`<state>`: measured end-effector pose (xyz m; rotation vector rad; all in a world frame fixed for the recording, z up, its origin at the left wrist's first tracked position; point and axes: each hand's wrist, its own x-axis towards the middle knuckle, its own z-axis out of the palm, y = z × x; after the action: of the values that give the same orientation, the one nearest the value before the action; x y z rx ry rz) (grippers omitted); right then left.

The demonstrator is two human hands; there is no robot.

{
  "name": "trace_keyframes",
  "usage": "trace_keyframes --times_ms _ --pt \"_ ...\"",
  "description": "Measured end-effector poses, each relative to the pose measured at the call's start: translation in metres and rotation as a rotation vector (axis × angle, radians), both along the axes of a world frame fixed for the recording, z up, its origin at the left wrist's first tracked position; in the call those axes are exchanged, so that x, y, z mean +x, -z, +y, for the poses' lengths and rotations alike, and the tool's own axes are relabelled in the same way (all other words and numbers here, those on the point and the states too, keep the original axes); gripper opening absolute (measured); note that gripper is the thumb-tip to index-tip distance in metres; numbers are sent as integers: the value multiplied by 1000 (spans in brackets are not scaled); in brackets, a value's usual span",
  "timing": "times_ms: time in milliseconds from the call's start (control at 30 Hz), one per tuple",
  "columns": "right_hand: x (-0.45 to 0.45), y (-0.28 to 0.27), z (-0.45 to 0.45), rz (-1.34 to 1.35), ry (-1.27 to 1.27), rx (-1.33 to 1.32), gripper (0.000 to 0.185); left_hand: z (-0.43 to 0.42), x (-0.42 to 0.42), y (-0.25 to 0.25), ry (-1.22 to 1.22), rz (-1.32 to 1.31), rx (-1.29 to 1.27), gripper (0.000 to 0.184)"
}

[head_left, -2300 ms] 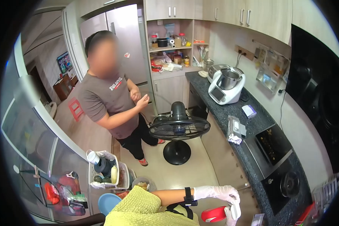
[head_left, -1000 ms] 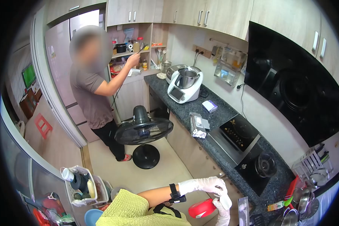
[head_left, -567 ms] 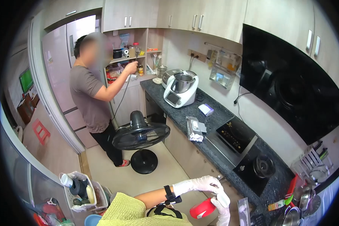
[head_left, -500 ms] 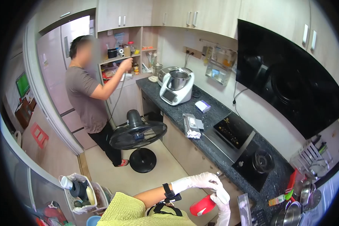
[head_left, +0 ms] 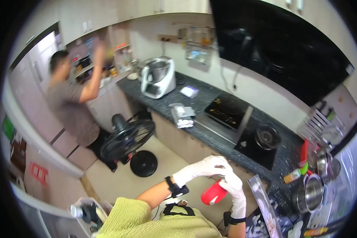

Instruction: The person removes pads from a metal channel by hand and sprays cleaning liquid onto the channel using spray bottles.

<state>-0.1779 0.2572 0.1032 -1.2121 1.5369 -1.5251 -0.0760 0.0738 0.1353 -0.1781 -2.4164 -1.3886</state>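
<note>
Both my hands wear white gloves and are together at the bottom centre of the head view. My right hand (head_left: 231, 183) is closed around a red container with a white mark (head_left: 213, 193), which points back toward my body. The glove hides its upper end, so its exact kind is unclear. My left hand (head_left: 213, 166) arches over from the left, its fingers curled down against my right hand. What those fingers pinch, if anything, is hidden.
A dark counter carries a cooking machine (head_left: 158, 77), a pack of wipes (head_left: 182, 115) and a gas hob (head_left: 261, 139). Pots (head_left: 308, 192) stand right, beside a metal strip (head_left: 264, 204). A black fan (head_left: 127, 137) and another person (head_left: 73, 99) are to the left.
My view has turned, shifting the kitchen left. The other person's raised arm has gone higher and is blurred. My hands stay together at the red container.
</note>
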Motion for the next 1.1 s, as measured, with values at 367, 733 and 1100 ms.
trace_keyframes --times_ms 367,733,1100 --pt "19 26 -57 -81 -213 -11 42 18 30 49 -120 26 221 18" --pt "99 43 -194 -72 -529 159 45 -59 127 88 -358 -25 287 23" --pt "89 54 -189 -158 -400 260 47 -113 150 72 -277 -223 292 31"
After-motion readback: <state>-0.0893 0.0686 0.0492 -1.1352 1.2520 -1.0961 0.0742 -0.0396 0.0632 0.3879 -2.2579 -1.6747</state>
